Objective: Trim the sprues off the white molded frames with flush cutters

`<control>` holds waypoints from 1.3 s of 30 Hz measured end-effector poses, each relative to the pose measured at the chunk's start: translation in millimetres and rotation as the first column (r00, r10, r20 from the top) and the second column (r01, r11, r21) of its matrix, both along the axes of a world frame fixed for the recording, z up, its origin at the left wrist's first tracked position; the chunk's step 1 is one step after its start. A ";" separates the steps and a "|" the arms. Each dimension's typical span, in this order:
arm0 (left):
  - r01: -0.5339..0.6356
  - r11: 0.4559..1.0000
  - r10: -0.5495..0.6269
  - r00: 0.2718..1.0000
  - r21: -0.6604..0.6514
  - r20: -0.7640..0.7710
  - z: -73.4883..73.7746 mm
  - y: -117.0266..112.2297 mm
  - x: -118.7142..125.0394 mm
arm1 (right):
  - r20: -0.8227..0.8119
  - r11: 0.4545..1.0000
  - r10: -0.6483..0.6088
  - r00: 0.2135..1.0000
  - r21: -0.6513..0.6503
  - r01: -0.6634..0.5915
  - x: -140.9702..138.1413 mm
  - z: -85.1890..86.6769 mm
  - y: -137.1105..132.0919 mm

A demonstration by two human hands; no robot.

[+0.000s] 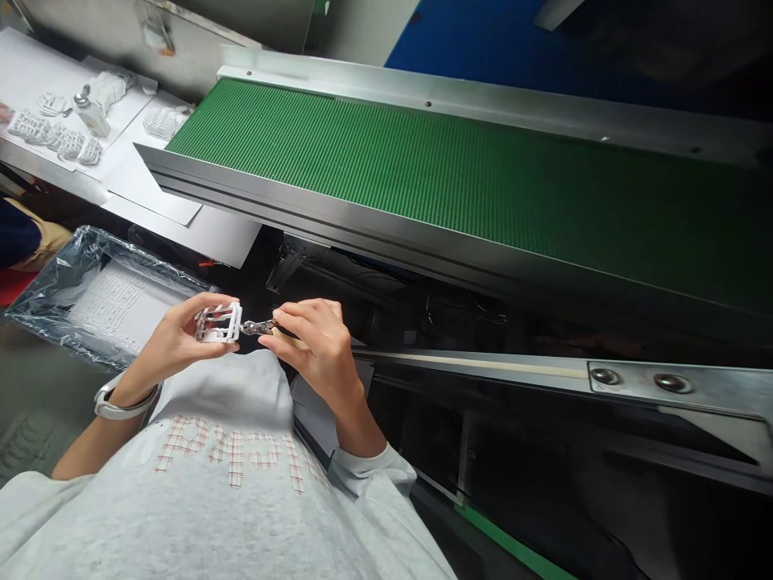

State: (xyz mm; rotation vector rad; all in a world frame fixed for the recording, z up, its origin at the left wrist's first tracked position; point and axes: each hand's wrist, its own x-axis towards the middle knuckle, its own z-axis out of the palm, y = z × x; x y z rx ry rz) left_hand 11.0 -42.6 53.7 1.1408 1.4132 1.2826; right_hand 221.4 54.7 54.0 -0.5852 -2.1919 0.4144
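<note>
Between the thumb and fingers of my left hand (179, 334) is a white plastic frame part (226, 324) with open slots. My right hand (315, 338) is closed around a pair of small metal nippers (258, 327). Their jaws point left and meet the right edge of the white part, or lie just beside it; I cannot tell whether they are closed on it. Both hands are held in front of my body, above my grey shirt. Most of the nippers' handles are hidden in my right palm.
A green ribbed conveyor belt (338, 153) with metal side rails runs across ahead. To the left, a bin lined with clear plastic (60, 310) holds white parts. Beyond it, a white-covered table (138, 173) carries stacked white parts (57, 137) and a glass bottle (92, 113). Someone's clothed leg shows at far left.
</note>
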 end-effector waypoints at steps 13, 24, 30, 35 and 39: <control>-0.033 0.999 0.033 0.998 -0.004 -0.048 -1.6 0.8 -0.9 | 0.047 0.999 0.002 0.999 0.039 -0.004 -1.0 -6.1 0.9; 0.044 0.977 -0.004 0.982 0.208 -0.187 -1.4 -2.7 -9.1 | -0.086 0.979 -0.057 0.995 -0.200 0.039 1.0 -18.0 4.4; 0.375 0.843 -0.049 0.768 0.386 -0.639 0.5 5.5 -9.1 | 0.039 0.991 -0.129 0.991 -0.036 0.130 -2.4 -18.8 -0.5; 0.130 0.905 0.186 0.735 0.405 -0.652 -11.4 6.0 -26.2 | 0.108 0.973 -0.141 0.984 -0.168 0.158 5.1 -20.4 1.6; 0.004 0.940 0.209 0.783 0.340 -0.586 -16.3 4.5 -29.0 | 0.028 0.973 -0.093 0.995 -0.208 0.096 5.9 -16.2 -0.6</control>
